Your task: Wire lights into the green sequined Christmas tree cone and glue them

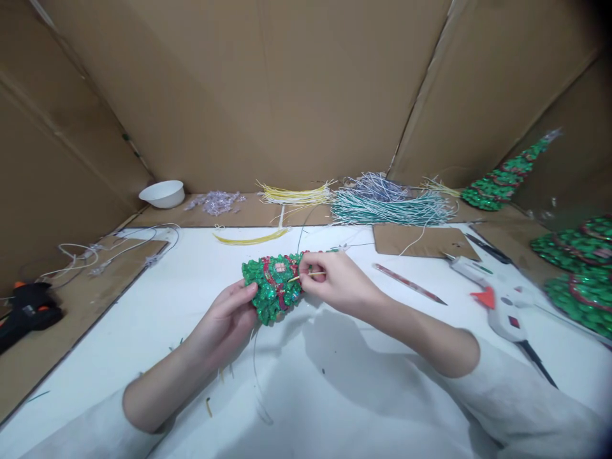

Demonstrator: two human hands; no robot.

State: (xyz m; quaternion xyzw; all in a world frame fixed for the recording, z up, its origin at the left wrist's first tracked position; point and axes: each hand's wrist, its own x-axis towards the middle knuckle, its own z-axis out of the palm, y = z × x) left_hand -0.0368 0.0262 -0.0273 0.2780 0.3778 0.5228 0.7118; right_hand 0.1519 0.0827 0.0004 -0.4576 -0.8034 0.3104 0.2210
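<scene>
A small green Christmas tree ornament point(275, 287) with red garland lies tilted on its side above the white table. My left hand point(236, 315) is closed round its wide base, thumb on top. My right hand point(329, 280) pinches a thin yellow wire point(301, 278) against the tree's decorated side. Part of the tree's narrow end is hidden behind my right fingers. A thin pale wire point(255, 363) hangs down below the tree onto the table.
Bundles of yellow wire point(296, 193) and green wire point(392, 209) lie at the back by a white bowl point(163, 194). A white glue gun point(507, 312) and a pencil-like stick point(410, 284) lie right; a black glue gun point(31, 312) lies left. Finished trees point(502, 178) stand at right.
</scene>
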